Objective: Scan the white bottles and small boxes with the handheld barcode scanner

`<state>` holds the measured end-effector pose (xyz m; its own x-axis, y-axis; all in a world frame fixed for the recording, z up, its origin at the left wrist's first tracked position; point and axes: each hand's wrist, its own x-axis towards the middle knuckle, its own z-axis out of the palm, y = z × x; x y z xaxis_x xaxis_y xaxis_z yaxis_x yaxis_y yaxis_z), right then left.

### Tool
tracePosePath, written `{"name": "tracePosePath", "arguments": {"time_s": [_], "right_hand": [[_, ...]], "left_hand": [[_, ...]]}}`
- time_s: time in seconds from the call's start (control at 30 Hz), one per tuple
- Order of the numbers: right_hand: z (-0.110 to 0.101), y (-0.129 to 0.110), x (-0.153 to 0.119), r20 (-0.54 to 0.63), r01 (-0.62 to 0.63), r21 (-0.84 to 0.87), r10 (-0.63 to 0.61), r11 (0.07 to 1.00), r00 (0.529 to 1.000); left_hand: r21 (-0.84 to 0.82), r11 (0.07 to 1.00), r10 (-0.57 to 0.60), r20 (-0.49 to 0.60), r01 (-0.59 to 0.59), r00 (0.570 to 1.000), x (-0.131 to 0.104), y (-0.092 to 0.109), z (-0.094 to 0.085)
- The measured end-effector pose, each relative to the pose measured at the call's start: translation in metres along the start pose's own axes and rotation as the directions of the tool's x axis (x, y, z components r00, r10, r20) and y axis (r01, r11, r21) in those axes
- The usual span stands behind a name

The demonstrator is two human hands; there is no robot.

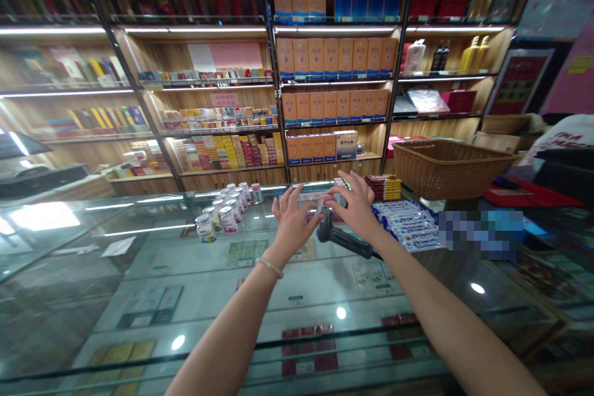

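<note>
Just above the glass counter, a small pink-and-grey item (328, 197) is between my two hands; its kind is hard to make out behind the fingers. My left hand (293, 221), with a beaded bracelet (270, 267) on the wrist, pinches toward its left side with thumb and forefinger, other fingers raised. From the other side, my right hand (356, 205) has thumb and fingers closed around it. Directly below lies a black handheld barcode scanner (344, 239) on the glass. Several small white bottles (228, 218) with coloured labels stand in rows to the left.
Blue-and-white packets (406, 226) lie to the right, with a stack of red-and-yellow packs (384, 187) behind. A wicker basket (452, 167) stands farther right. Boxed goods fill the back shelves (334, 83). Packs show under the counter glass (260, 322). Someone's white sleeve (568, 136) is at the right.
</note>
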<state>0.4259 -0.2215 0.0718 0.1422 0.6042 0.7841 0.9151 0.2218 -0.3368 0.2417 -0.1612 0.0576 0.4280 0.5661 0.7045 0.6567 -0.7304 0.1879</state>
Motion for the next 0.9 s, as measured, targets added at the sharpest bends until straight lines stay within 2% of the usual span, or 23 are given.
{"name": "tracePosePath", "arguments": {"time_s": [0.17,0.37,0.53,0.73,0.9], "right_hand": [[0.001,0.004,-0.001,-0.007,0.025,-0.062,-0.026,0.998,1.000],[-0.007,0.012,-0.003,-0.020,0.175,-0.265,-0.187,0.948,0.982],[-0.006,0.018,-0.005,0.026,0.290,-0.368,-0.302,0.883,0.953],[-0.006,0.019,-0.008,0.078,0.348,-0.364,-0.344,0.864,0.936],[-0.011,0.013,-0.009,0.134,0.312,-0.295,-0.285,0.903,0.949]], "left_hand": [[-0.017,1.000,-0.012,0.027,0.012,1.000,0.001,-0.002,0.002],[-0.048,0.998,-0.038,0.058,0.041,0.998,0.005,-0.007,0.001],[-0.074,0.997,0.016,0.132,-0.007,0.991,0.004,-0.013,0.003],[-0.085,0.995,0.074,0.193,-0.059,0.978,0.004,-0.015,0.000],[-0.074,0.993,0.101,0.177,-0.089,0.979,0.004,-0.016,-0.001]]}}
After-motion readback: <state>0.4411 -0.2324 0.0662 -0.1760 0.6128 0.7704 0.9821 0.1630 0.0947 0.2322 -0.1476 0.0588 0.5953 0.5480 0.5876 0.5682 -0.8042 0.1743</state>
